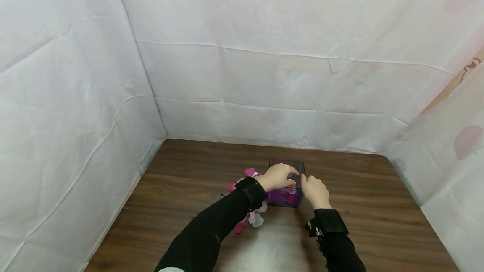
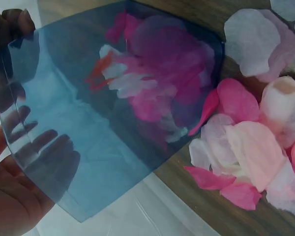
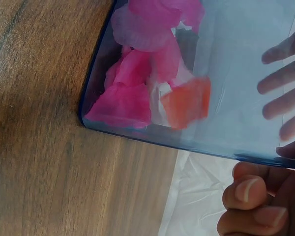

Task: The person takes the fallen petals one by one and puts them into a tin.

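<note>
- Pink and white petals [image 1: 256,219], thin and curled, are scattered about the box [image 2: 98,172] at eight to nine o'clock, partly covered by the left arm.
- The box's rim is gripped at four o'clock by the right hand [image 1: 316,190].
- Smooth, translucent, square-cornered, the box is stood mouth-up on the wood-grained table [image 1: 200,167]; its longest axis cannot be told.
- Within, more petals [image 3: 125,105] and an orange piece [image 3: 189,103] are held low.
- Over the mouth, the left hand [image 1: 277,177] is held, fingers spread.
- Creased white sheeting [image 1: 264,74] is hung at twelve o'clock.

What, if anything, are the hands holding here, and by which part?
The right hand holds the see-through box by the upper edge of its right side. The left hand is over the open top, with nothing visible in its grip.
</note>
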`<state>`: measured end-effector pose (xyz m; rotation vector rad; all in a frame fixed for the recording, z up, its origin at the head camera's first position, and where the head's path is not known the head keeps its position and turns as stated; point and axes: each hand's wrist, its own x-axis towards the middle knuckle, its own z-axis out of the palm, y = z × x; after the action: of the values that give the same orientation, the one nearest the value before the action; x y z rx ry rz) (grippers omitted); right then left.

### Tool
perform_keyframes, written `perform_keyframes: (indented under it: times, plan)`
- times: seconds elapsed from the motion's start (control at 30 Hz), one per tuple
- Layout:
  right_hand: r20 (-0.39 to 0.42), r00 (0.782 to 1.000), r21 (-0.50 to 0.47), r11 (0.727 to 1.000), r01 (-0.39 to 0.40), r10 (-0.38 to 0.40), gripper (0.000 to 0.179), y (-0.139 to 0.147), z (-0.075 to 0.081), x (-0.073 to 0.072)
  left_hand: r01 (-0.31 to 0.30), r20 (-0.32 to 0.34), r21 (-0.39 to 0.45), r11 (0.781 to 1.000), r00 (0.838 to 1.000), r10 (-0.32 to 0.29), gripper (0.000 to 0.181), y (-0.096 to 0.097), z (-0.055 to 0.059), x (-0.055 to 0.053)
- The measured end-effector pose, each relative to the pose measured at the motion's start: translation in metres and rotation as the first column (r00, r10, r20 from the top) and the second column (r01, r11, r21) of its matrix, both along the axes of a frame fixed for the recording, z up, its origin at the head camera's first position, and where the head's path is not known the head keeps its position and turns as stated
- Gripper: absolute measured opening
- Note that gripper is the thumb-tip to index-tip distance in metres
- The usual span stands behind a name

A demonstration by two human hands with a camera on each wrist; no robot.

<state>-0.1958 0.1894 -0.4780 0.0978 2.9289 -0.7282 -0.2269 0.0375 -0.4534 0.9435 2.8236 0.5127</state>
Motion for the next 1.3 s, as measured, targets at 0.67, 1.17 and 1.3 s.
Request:
perform_keyframes:
  times: [0.67, 1.17, 1.3]
  plan:
    - [-0.045, 0.999, -0.007, 1.000, 0.004, -0.004, 0.051, 0.005, 0.001, 0.003, -0.283, -0.108, -0.114, 0.952, 0.956, 0.271, 0.032, -0.076, -0.044, 0.006]
    - [-0.031, 0.999, 0.003, 1.000, 0.010, -0.010, 0.052, 0.000, 0.003, 0.001, -0.202, -0.248, -0.158, 0.967, 0.956, 0.159, 0.016, -0.085, -0.078, 0.018]
    - [-0.024, 1.000, -0.003, 1.000, 0.005, -0.005, 0.052, 0.000, 0.002, 0.000, -0.191, -0.206, -0.161, 0.968, 0.966, 0.156, 0.015, -0.087, -0.082, 0.017]
